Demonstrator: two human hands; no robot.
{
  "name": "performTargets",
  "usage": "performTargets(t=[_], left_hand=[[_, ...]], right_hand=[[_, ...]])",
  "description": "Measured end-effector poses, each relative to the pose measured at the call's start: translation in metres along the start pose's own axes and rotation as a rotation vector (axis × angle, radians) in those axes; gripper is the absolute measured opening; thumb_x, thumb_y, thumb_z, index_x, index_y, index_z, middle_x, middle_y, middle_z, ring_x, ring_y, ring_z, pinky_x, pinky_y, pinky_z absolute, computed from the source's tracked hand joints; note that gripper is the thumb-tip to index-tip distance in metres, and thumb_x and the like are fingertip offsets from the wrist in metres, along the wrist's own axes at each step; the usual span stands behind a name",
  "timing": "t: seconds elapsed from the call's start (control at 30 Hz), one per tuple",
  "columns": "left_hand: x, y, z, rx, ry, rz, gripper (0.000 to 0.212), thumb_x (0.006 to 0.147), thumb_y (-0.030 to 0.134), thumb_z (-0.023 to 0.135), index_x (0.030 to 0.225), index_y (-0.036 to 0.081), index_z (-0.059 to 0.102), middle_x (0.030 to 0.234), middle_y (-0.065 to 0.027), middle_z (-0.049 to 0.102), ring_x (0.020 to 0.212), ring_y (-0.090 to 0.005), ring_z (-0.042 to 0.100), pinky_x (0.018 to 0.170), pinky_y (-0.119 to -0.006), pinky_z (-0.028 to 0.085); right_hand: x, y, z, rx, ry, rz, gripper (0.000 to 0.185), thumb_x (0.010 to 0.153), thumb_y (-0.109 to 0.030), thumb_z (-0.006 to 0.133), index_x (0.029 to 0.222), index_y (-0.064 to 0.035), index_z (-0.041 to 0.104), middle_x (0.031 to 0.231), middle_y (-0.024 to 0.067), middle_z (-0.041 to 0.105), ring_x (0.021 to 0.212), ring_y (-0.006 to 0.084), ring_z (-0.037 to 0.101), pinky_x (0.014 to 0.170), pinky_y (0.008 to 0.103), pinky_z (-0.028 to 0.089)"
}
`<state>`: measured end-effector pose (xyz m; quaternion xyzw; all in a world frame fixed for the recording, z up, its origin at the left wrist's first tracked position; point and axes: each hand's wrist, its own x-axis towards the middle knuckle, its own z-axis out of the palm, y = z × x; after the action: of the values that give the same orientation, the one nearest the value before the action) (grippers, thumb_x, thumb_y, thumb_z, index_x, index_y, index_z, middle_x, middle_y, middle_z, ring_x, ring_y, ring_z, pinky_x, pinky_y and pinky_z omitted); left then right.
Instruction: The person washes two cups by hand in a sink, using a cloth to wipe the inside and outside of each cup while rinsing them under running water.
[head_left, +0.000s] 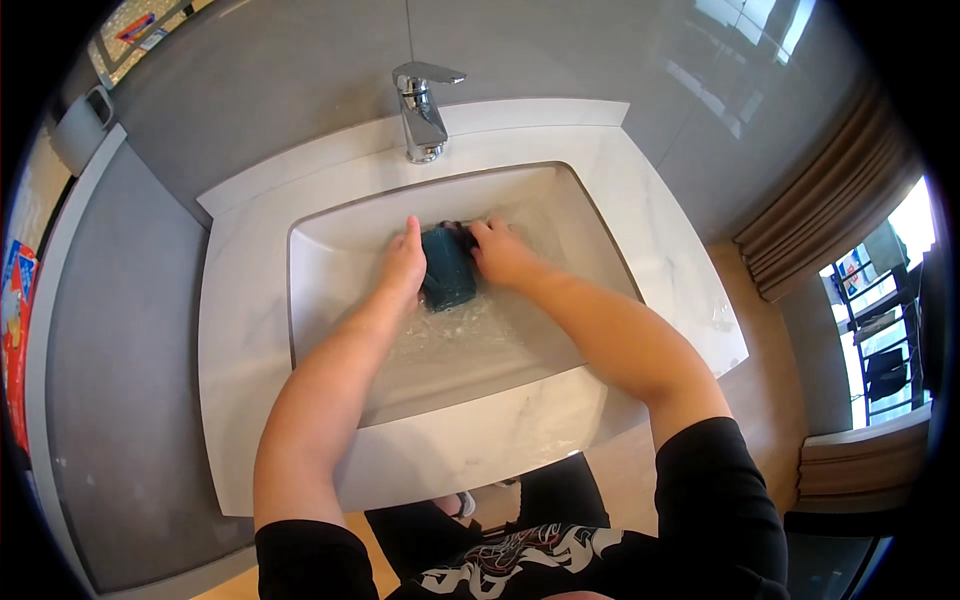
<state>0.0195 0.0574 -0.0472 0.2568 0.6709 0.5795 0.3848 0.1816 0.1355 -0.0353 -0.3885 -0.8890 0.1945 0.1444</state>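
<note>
A dark teal, roughly cylindrical object (450, 271) is in the washbasin (330, 330), down in shallow, rippling water; whether it is a cup or a container cannot be told. My left hand (406, 261) lies along its left side, thumb pointing up and fingers mostly hidden behind it. My right hand (501, 250) is at its upper right, with curled fingertips on a small dark part (460, 231) near its top end. The exact shape of that part is unclear. Above the basin stands a chrome single-lever tap (422, 120); no stream shows under its spout.
A white marbled countertop (480, 442) surrounds the basin, with a raised backsplash against the grey wall (300, 75). At the left is a grey partition (127, 360), with a grey mug (81, 131) beyond its top end. Brown curtains (832, 195) hang by a window at the right.
</note>
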Motion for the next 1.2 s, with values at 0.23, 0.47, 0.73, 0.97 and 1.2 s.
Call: performTargets(t=[0.23,0.47,0.73,0.97,1.2], left_hand=[[0.008,0.015,-0.010,0.054,0.123,-0.022,0.077,0.095,0.065,0.039,0.130,-0.002,0.051,0.130,-0.0206,0.055,0.122,-0.0318,0.050,0.102,-0.042,0.038],[-0.003,0.023,0.000,0.122,0.108,0.001,0.079,0.097,0.064,0.033,0.135,-0.003,0.048,0.136,-0.0203,0.052,0.127,-0.0314,0.048,0.104,-0.042,0.037],[-0.030,0.038,0.005,-0.293,0.023,0.043,0.073,0.098,0.061,0.037,0.119,-0.007,0.054,0.113,-0.0168,0.061,0.103,-0.0236,0.057,0.093,-0.036,0.044],[0.010,0.009,-0.010,0.153,-0.010,0.052,0.047,0.093,0.048,0.056,0.109,0.004,0.057,0.097,-0.0067,0.060,0.090,-0.0168,0.055,0.081,-0.032,0.046],[0.003,0.008,-0.001,0.140,0.090,0.096,0.055,0.086,0.047,0.065,0.112,0.000,0.058,0.106,-0.0154,0.063,0.099,-0.0221,0.058,0.089,-0.035,0.045]], right_hand=[[-0.009,-0.006,-0.017,-0.219,-0.479,-0.191,0.048,0.079,-0.012,0.064,0.126,-0.0127,0.055,0.138,0.0178,0.044,0.117,0.0438,0.052,0.097,0.0456,0.046],[0.017,0.031,-0.003,0.137,-0.079,0.158,0.036,0.080,-0.016,0.071,0.113,-0.0043,0.061,0.109,0.0213,0.065,0.109,0.0353,0.060,0.090,0.0428,0.050],[-0.015,-0.052,-0.038,0.457,-0.197,-0.345,0.030,0.076,-0.014,0.067,0.104,-0.0086,0.062,0.098,0.0161,0.066,0.096,0.0342,0.062,0.084,0.0403,0.049],[0.002,-0.014,-0.019,0.211,-0.096,-0.132,0.030,0.080,-0.013,0.061,0.109,-0.0115,0.055,0.101,0.0187,0.065,0.097,0.0364,0.062,0.080,0.0442,0.049],[0.001,0.008,0.000,-0.377,-0.101,-0.024,0.046,0.082,-0.019,0.064,0.125,-0.0056,0.053,0.122,0.0184,0.059,0.116,0.0405,0.054,0.100,0.0457,0.043]])
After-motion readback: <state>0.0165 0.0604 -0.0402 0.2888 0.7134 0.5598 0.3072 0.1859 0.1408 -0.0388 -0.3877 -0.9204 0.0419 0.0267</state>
